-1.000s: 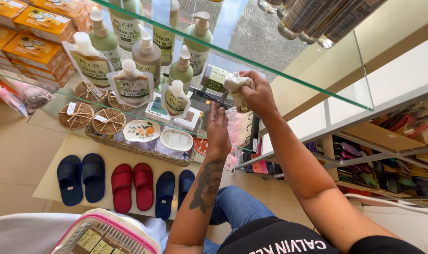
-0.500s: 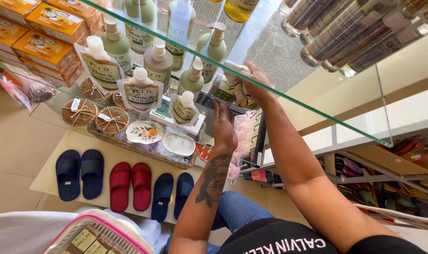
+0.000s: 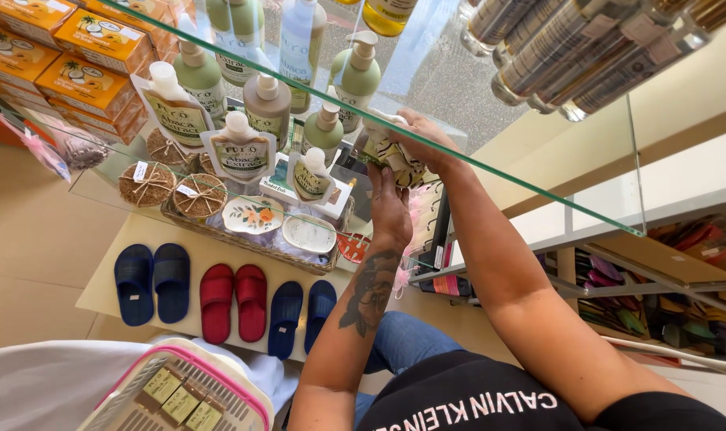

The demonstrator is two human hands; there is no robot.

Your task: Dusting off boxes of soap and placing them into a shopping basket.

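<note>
The right hand [image 3: 423, 140] has carried the patterned packet [image 3: 395, 156] up from below the glass shelf [image 3: 538, 187] to just behind its edge. The left hand [image 3: 389, 209] has risen too, fingertips now touching the packet's underside.

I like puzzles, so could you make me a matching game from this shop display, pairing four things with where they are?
Things:
1. red slippers
2. orange boxes
3. pink-rimmed basket
4. patterned pouch

Places:
A. top left on the glass shelf
B. in the right hand, with the left hand just below it
C. between two blue pairs on the low board
D. bottom edge, nearest the camera

Pairs: 1-C, 2-A, 3-D, 4-B
</note>
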